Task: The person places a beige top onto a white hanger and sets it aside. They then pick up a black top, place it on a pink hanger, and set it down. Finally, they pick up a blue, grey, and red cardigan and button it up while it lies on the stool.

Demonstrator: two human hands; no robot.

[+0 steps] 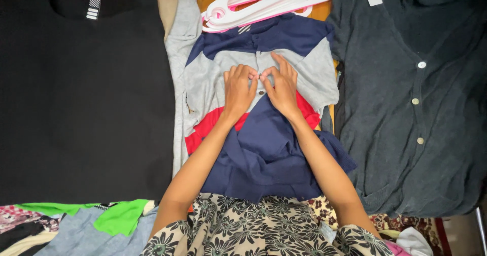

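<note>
A polo shirt [309, 78] with navy, grey and red panels lies flat in the middle, collar away from me. My left hand [238, 91] and my right hand [281, 86] rest side by side on its grey chest, fingertips pinched together at the button placket. Both hands press on the fabric around a small button. The shirt's navy lower part is bunched up between my forearms.
A black garment [86, 98] on a pink hanger covers the left. A dark grey buttoned cardigan [411, 98] lies on the right. White and pink hangers [269, 2] are stacked above the polo. Green, grey and patterned clothes [101, 223] pile at the lower left.
</note>
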